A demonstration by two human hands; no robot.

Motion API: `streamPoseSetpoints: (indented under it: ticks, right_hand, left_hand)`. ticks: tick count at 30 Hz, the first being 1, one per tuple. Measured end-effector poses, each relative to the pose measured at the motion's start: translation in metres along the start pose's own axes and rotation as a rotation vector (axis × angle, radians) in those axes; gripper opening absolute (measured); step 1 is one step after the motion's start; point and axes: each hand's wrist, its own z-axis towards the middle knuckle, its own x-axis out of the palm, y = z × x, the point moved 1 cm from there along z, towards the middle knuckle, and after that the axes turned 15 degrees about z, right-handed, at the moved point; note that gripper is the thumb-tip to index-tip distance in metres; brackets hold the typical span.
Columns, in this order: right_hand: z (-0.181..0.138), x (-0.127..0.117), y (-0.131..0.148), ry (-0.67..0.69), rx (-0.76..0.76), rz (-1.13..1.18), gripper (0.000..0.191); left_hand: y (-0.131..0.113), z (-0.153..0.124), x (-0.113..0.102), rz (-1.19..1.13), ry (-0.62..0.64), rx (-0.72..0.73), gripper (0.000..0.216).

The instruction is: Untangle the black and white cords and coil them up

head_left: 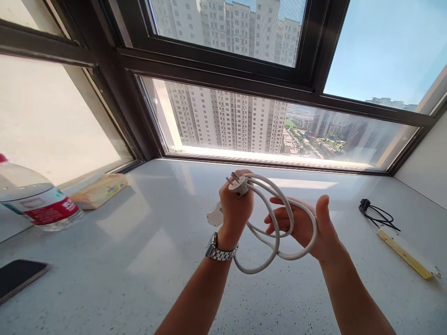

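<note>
My left hand [234,208], with a metal watch on its wrist, is closed in a fist round a white power cable [279,235] just below its pronged plug [238,184], which points up and to the left. A white end piece [215,217] sticks out to the left of the fist. The cable is looped in coils that hang round my right hand [310,226]. That hand is held flat with fingers stretched out to the left and thumb up, the loops resting across its palm. Both hands are above the white speckled counter [139,260].
A water bottle [37,202] with a red label lies at the far left beside a yellow packet [99,190]. A dark phone [17,278] lies at the left edge. At the right are a yellow-sided power strip [407,252] and its black cord [377,216]. Windows stand behind the counter.
</note>
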Motion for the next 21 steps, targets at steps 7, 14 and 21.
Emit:
streamPoseSetpoints:
  ticks: [7,14,21]
  right_hand:
    - [0.001,-0.009,-0.004,0.014,0.101,0.062,0.054]
    - [0.001,-0.020,0.002,-0.012,0.119,0.157,0.028]
    - [0.003,-0.036,0.009,-0.099,0.108,0.147,0.023]
  left_hand:
    - [-0.001,0.001,-0.007,0.156,0.151,-0.007,0.013]
    - [0.004,0.008,-0.012,-0.042,0.617,-0.010,0.019]
    - [0.006,0.011,-0.021,-0.124,0.814,0.008,0.024]
